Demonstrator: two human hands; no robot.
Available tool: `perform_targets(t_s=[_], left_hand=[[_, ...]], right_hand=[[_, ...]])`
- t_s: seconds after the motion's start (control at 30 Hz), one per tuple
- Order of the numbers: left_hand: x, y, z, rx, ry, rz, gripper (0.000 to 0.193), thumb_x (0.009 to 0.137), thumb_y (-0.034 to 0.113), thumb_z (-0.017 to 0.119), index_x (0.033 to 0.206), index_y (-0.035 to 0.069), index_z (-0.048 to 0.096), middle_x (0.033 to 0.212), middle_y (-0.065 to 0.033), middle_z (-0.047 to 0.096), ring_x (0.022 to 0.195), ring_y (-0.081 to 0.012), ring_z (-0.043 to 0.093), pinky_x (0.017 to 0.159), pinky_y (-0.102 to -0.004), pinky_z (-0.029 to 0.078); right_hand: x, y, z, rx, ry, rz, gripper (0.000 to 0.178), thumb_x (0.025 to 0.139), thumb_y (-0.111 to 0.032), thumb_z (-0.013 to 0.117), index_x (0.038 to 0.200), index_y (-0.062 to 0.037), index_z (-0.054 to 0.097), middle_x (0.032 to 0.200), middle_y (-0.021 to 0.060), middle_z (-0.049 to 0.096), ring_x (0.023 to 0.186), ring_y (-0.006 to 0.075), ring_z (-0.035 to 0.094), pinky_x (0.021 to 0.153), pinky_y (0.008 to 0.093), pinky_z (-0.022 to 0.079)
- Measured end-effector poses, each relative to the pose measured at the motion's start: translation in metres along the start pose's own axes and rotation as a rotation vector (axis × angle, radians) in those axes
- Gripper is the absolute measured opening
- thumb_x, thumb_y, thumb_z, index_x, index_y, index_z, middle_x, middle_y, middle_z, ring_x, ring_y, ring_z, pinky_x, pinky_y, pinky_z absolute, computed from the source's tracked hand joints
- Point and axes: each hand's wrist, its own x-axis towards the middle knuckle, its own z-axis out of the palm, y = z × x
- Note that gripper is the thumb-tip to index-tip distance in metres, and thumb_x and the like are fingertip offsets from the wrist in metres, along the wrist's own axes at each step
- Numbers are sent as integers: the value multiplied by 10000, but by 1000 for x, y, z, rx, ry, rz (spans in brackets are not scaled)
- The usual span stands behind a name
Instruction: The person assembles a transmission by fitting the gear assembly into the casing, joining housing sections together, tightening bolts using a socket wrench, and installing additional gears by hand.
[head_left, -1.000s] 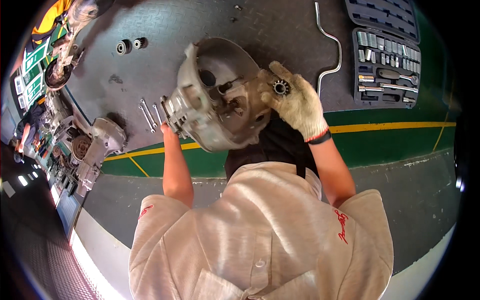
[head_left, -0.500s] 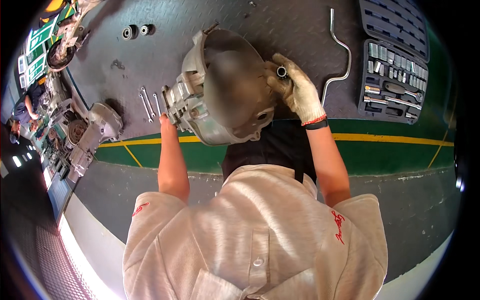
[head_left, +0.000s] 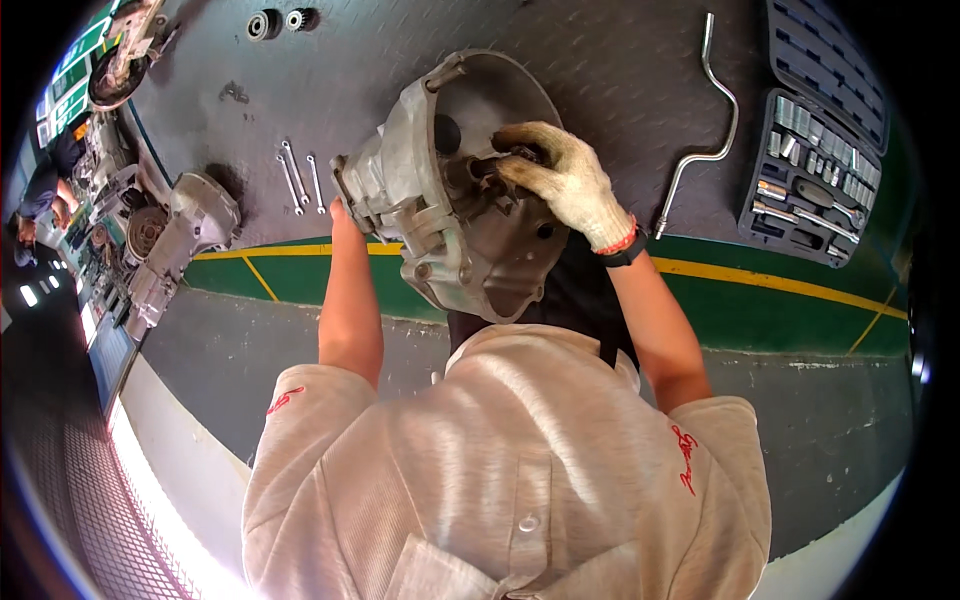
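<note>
A grey cast-metal gearbox housing (head_left: 425, 180) stands tilted on the dark plate in front of me, its wide bell mouth turned to the right. My right hand (head_left: 570, 185), in a white knit glove with dirty fingertips, reaches into that mouth. Its thumb and fingers close on a small dark ring-shaped metal part (head_left: 528, 155) beside the shaft boss in the middle. The glove covers most of that part. My bare left forearm (head_left: 350, 290) runs up to the housing's left end; the left hand is behind the casting and its fingers are hidden.
Several small wrenches (head_left: 300, 178) lie left of the housing, with two round gear-like parts (head_left: 280, 22) farther back. To the right are a bent steel speed handle (head_left: 735, 110) and an open socket set case (head_left: 770, 225). More gearboxes (head_left: 200, 215) and a person (head_left: 45, 195) are far left.
My right hand has moved left from the housing's right rim into its mouth, carrying the ring-shaped part. The housing sits slightly lower in view, and its inside, blurred before, now shows.
</note>
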Motion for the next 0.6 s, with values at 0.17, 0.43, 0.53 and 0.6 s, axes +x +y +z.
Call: perform_targets(t_s=[0.17,0.43,0.53,0.6], left_hand=[[-5,1,8,32,-20,-24,313,977,225,473,1184,34,610,1155,-151,667,1044,-341,652,948,-543,522],[-13,5,21,86,-49,-47,327,984,228,462,1201,33,610,1176,-155,669,1065,-342,654,959,-549,520],[-18,6,24,109,-46,-53,331,986,228,458,1207,33,610,1184,-157,670,1073,-342,654,964,-551,519],[-22,7,22,125,-48,-59,335,988,229,456,1211,33,611,1189,-158,671,1078,-343,655,967,-552,519]], right_hand=[[-17,0,12,-148,13,-174,448,969,-107,635,1392,17,551,1356,166,622,1230,207,598,1056,323,463],[-16,-5,12,-304,62,-183,483,947,-103,671,1399,13,547,1353,189,622,1211,222,617,1031,331,478],[-12,-5,6,-246,-18,-25,426,909,-129,719,1294,28,627,1267,165,660,1135,213,656,944,334,529],[-10,-6,3,-320,-13,-83,431,889,-149,737,1275,19,643,1222,152,668,1116,227,660,941,340,530]])
